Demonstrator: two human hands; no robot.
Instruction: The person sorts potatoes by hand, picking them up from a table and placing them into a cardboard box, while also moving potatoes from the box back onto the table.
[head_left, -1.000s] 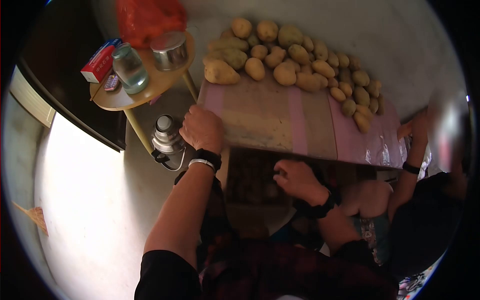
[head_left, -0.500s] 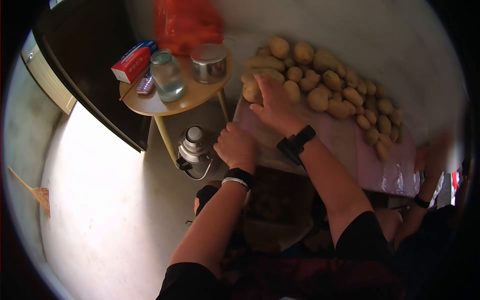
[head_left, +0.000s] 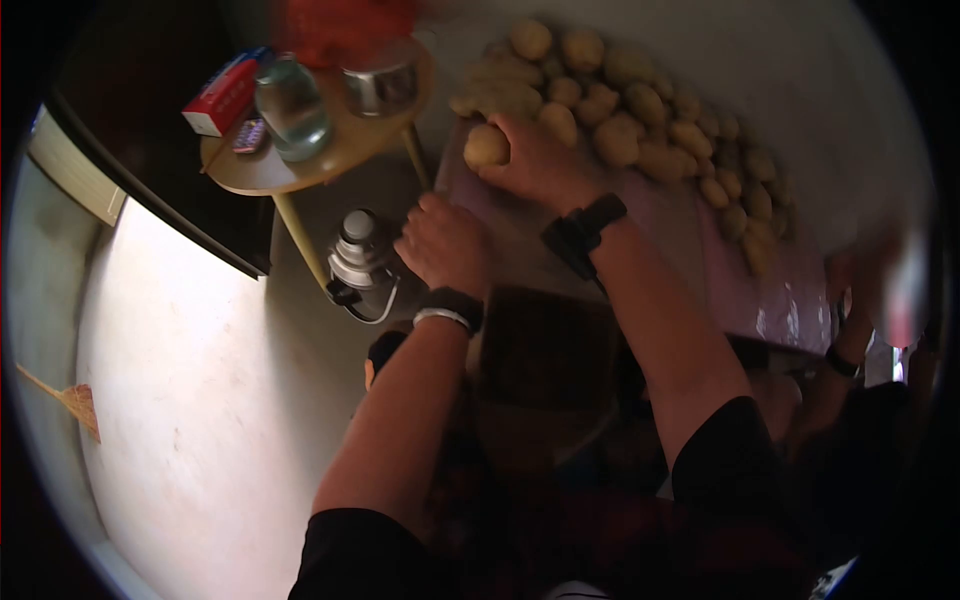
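Observation:
My right hand (head_left: 545,165), with a black band on its wrist, is closed around a round potato (head_left: 485,147) at the left end of the potato pile (head_left: 640,120). The pile lies along the back of a low table with a pinkish plastic cover (head_left: 660,230). By the table's near left edge, my left hand (head_left: 445,243) is closed with its fingers curled downward. Whatever those fingers hold, if anything, is hidden beneath them.
A round side table (head_left: 250,180) carries a glass jar (head_left: 292,110), a steel canister (head_left: 382,88), a red-and-blue box (head_left: 222,98) and a red bag (head_left: 350,30). Below stands a steel thermos (head_left: 362,262). A dark open box (head_left: 548,345) sits below my hands. Another person's arm (head_left: 850,335) is at right.
My right hand has gone from reaching over the potatoes with fingers extended to gripping one. The whole view has shifted, so things appear higher and more to the left. My left hand stays curled.

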